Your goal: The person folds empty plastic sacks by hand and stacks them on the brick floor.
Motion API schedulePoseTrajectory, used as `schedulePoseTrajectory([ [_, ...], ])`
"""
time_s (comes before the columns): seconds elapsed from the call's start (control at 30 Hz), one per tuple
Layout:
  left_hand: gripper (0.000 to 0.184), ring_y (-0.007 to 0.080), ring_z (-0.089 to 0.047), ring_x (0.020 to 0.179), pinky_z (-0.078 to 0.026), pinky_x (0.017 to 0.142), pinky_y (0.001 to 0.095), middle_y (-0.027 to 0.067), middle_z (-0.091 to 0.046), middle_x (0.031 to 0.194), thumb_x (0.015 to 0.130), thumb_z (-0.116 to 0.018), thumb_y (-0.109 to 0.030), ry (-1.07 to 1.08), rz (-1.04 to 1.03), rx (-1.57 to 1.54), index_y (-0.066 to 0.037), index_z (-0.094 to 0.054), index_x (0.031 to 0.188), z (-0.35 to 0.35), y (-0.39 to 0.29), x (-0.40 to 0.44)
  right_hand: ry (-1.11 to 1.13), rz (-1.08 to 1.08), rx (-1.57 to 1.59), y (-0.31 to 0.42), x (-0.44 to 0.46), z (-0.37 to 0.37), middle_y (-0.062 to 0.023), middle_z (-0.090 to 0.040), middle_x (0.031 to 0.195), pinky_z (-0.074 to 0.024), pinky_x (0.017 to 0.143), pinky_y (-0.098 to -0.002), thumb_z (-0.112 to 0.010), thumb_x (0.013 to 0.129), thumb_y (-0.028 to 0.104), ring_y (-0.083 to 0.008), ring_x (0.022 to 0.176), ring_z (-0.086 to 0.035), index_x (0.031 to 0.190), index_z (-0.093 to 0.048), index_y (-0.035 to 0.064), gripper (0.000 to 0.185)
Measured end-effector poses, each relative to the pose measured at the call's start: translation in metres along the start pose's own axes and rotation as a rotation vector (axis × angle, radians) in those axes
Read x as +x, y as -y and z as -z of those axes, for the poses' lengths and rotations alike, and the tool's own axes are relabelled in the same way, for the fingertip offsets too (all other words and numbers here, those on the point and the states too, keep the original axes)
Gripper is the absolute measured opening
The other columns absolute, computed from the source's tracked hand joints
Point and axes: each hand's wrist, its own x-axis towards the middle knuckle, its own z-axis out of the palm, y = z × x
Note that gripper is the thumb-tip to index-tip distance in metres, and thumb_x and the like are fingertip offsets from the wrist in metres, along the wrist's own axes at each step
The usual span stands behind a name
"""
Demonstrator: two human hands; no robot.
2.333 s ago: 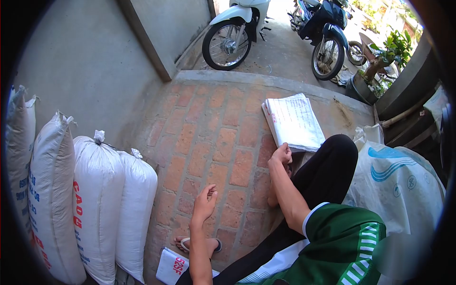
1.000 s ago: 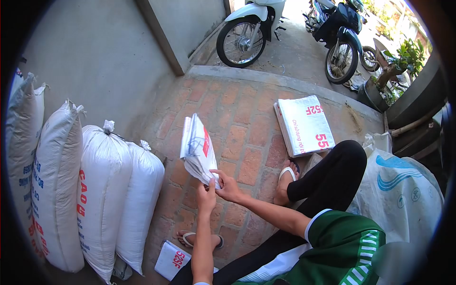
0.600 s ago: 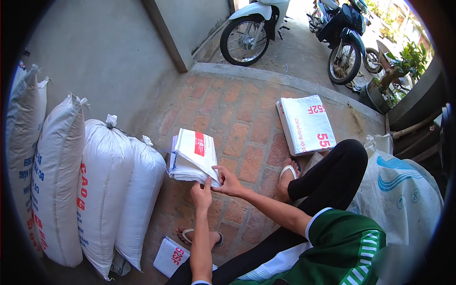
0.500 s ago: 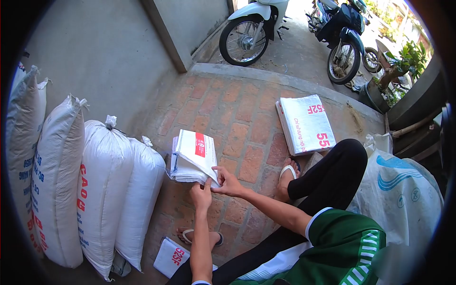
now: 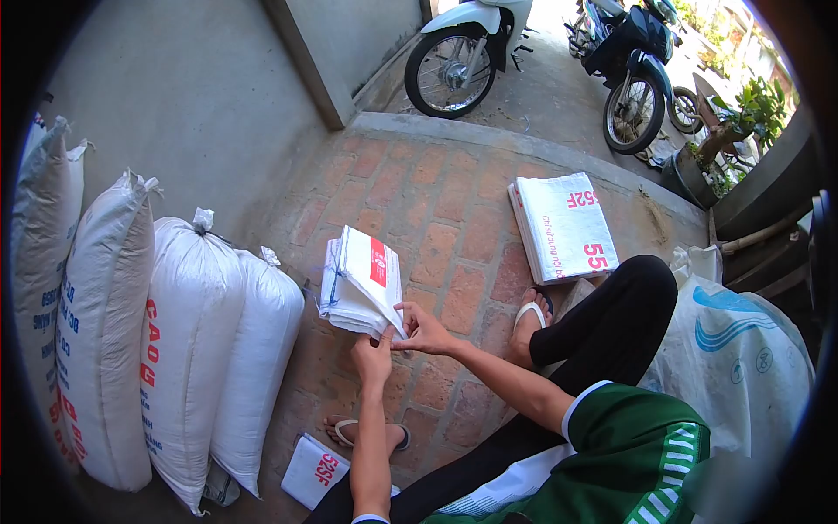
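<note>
A stack of folded white woven sacks (image 5: 353, 293) with a red printed label is in front of me, above the brick floor. Blue threads hang at its left edge. My right hand (image 5: 422, 330) pinches the near right corner of the stack, where the top layer is lifted in a fold. Just beside it, my left hand (image 5: 374, 356) is closed on the near edge, its thumb up against the sack. The fingertips under the layers are partly hidden. On the floor near my left foot lies another folded sack (image 5: 307, 472) with red print.
Full white sacks (image 5: 196, 323) stand along the wall at left. A neat pile of folded sacks (image 5: 563, 227) lies ahead on the right. A large translucent bag (image 5: 724, 349) sits at my right. Two motorbikes (image 5: 454, 70) are parked beyond the low step (image 5: 524, 144).
The stack of sacks has tilted up slightly at its far side, and its lifted top layer gapes a little more. Both hands keep hold of the near corner.
</note>
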Motion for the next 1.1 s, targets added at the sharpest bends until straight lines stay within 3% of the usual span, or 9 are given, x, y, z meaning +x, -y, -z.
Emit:
schedulePoseTrajectory([
  [0.23,0.045,0.0400,-0.070,0.083,-0.052,0.074,0.0444,0.0255,-0.071,0.090,0.086,-0.078,-0.035,-0.004,-0.017,0.005,0.007,-0.069,0.101,0.001,0.001,-0.002,0.019,-0.035,0.007,0.003,-0.002,0.004,0.0012,-0.054,0.080,-0.0467,0.067,-0.0251,-0.091,0.073,0.029,-0.0088,0.074,-0.053,0.141,-0.039,0.0090,0.088],
  [0.4,0.053,0.0362,-0.071,0.087,-0.052,0.078,0.0428,0.0233,-0.072,0.093,0.085,-0.078,-0.042,0.024,0.012,0.005,0.007,-0.069,0.103,0.000,0.004,-0.001,0.020,-0.094,0.084,0.000,-0.001,0.006,0.0004,-0.057,0.080,-0.0486,0.070,-0.0265,-0.091,0.072,0.037,-0.0097,0.076,-0.057,0.138,-0.043,0.0064,0.087],
  [0.5,0.054,0.0339,-0.070,0.087,-0.051,0.078,0.0419,0.0222,-0.072,0.094,0.087,-0.076,-0.044,0.052,0.026,-0.024,0.007,-0.068,0.106,0.000,0.003,-0.001,0.028,-0.127,0.064,0.002,-0.001,0.008,0.0004,-0.059,0.081,-0.0481,0.069,-0.0261,-0.089,0.076,0.033,-0.0095,0.076,-0.056,0.140,-0.043,0.0100,0.082],
  [0.83,0.052,0.0340,-0.070,0.084,-0.051,0.075,0.0416,0.0218,-0.072,0.092,0.091,-0.071,-0.045,0.031,-0.030,-0.081,0.004,-0.067,0.108,-0.001,0.006,0.000,-0.007,-0.078,0.075,0.004,-0.003,0.009,-0.0001,-0.061,0.081,-0.0478,0.070,-0.0259,-0.082,0.084,0.035,-0.0088,0.076,-0.057,0.141,-0.045,0.0093,0.073],
  [1.1,0.056,0.0234,-0.067,0.090,-0.050,0.081,0.0378,0.0177,-0.072,0.098,0.096,-0.064,-0.048,0.063,-0.009,-0.147,0.005,-0.066,0.112,-0.001,0.007,-0.002,-0.047,-0.075,0.094,0.000,-0.006,0.004,-0.0020,-0.065,0.082,-0.0495,0.071,-0.0271,-0.081,0.086,0.033,-0.0092,0.075,-0.060,0.137,-0.047,0.0078,0.067],
])
